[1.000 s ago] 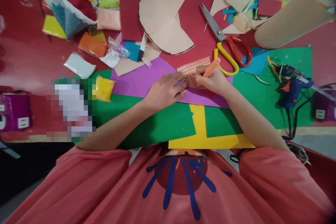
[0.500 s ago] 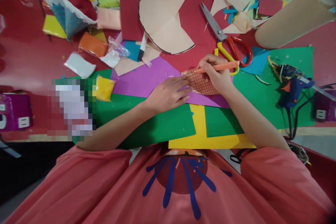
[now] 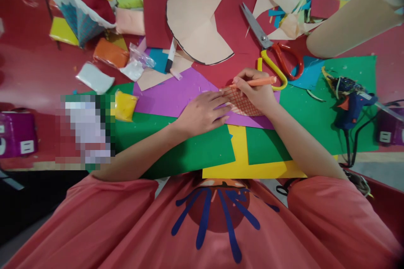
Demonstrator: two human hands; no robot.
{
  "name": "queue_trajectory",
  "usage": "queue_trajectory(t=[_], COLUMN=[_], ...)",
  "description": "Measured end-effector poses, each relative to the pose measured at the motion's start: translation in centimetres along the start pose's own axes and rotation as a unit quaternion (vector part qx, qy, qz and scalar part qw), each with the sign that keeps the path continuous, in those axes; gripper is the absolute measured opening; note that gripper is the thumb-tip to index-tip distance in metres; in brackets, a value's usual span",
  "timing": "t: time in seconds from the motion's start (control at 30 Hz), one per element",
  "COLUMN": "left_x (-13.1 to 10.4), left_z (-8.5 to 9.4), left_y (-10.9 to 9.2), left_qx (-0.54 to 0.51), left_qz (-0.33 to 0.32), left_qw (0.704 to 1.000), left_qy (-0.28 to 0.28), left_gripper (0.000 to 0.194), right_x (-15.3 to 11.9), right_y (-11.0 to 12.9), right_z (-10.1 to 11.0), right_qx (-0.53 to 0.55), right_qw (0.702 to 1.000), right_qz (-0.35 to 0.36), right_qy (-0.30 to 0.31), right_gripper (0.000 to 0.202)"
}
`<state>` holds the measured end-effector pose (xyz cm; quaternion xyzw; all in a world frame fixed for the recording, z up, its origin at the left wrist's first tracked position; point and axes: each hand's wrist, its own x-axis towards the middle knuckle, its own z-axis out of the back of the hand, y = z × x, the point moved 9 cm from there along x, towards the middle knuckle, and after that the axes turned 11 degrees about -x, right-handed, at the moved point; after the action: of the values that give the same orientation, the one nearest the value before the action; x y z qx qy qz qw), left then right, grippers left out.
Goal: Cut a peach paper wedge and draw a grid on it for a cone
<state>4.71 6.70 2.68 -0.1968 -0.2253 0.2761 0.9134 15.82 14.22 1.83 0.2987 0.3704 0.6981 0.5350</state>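
My right hand (image 3: 256, 92) is closed around an orange marker (image 3: 263, 81), its tip end down at the upper left of a paper piece (image 3: 244, 103) covered in a crosshatched grid. My left hand (image 3: 206, 111) lies flat with fingers stretched, the fingertips resting on the left edge of that piece. Beneath both is a purple sheet (image 3: 164, 94), which lies over green sheets (image 3: 189, 151). Just beyond my right hand are scissors (image 3: 268, 46) with one red and one yellow handle loop, blades parted. Part of the gridded paper is hidden by my fingers.
A cream paper shape (image 3: 195, 17) outlined in black lies ahead on red sheets. A blue glue gun (image 3: 349, 111) and a thick cardboard tube (image 3: 353, 17) are at the right. Clay packets, such as a yellow packet (image 3: 125, 106), and a black-capped marker (image 3: 171, 55) lie left.
My right hand and the orange marker have shifted slightly left along the gridded paper. My left hand stays nearly where it was.
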Motion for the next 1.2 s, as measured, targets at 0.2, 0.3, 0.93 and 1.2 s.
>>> queue_trajectory(t=[0.2,0.3,0.93,1.2], left_x=[0.04,0.04,0.06,0.00], left_z=[0.05,0.27,0.36,0.48], left_y=[0.04,-0.23,-0.44,-0.64], left_qx=[-0.006,0.004,0.019,0.023], left_qz=[0.002,-0.014,-0.026,-0.032], left_qw=[1.000,1.000,0.999,0.999], left_qy=[-0.003,-0.016,-0.024,-0.034], left_gripper=[0.030,0.030,0.029,0.031], right_x=[0.11,0.16,0.19,0.41], right_y=[0.15,0.13,0.04,-0.09], right_z=[-0.18,-0.23,-0.45,-0.83], right_qx=[-0.013,-0.015,-0.004,0.001], right_qw=[1.000,1.000,1.000,0.999], right_qz=[0.023,0.028,0.012,-0.007], right_qy=[0.004,0.004,0.017,0.036], right_gripper=[0.021,0.021,0.021,0.030])
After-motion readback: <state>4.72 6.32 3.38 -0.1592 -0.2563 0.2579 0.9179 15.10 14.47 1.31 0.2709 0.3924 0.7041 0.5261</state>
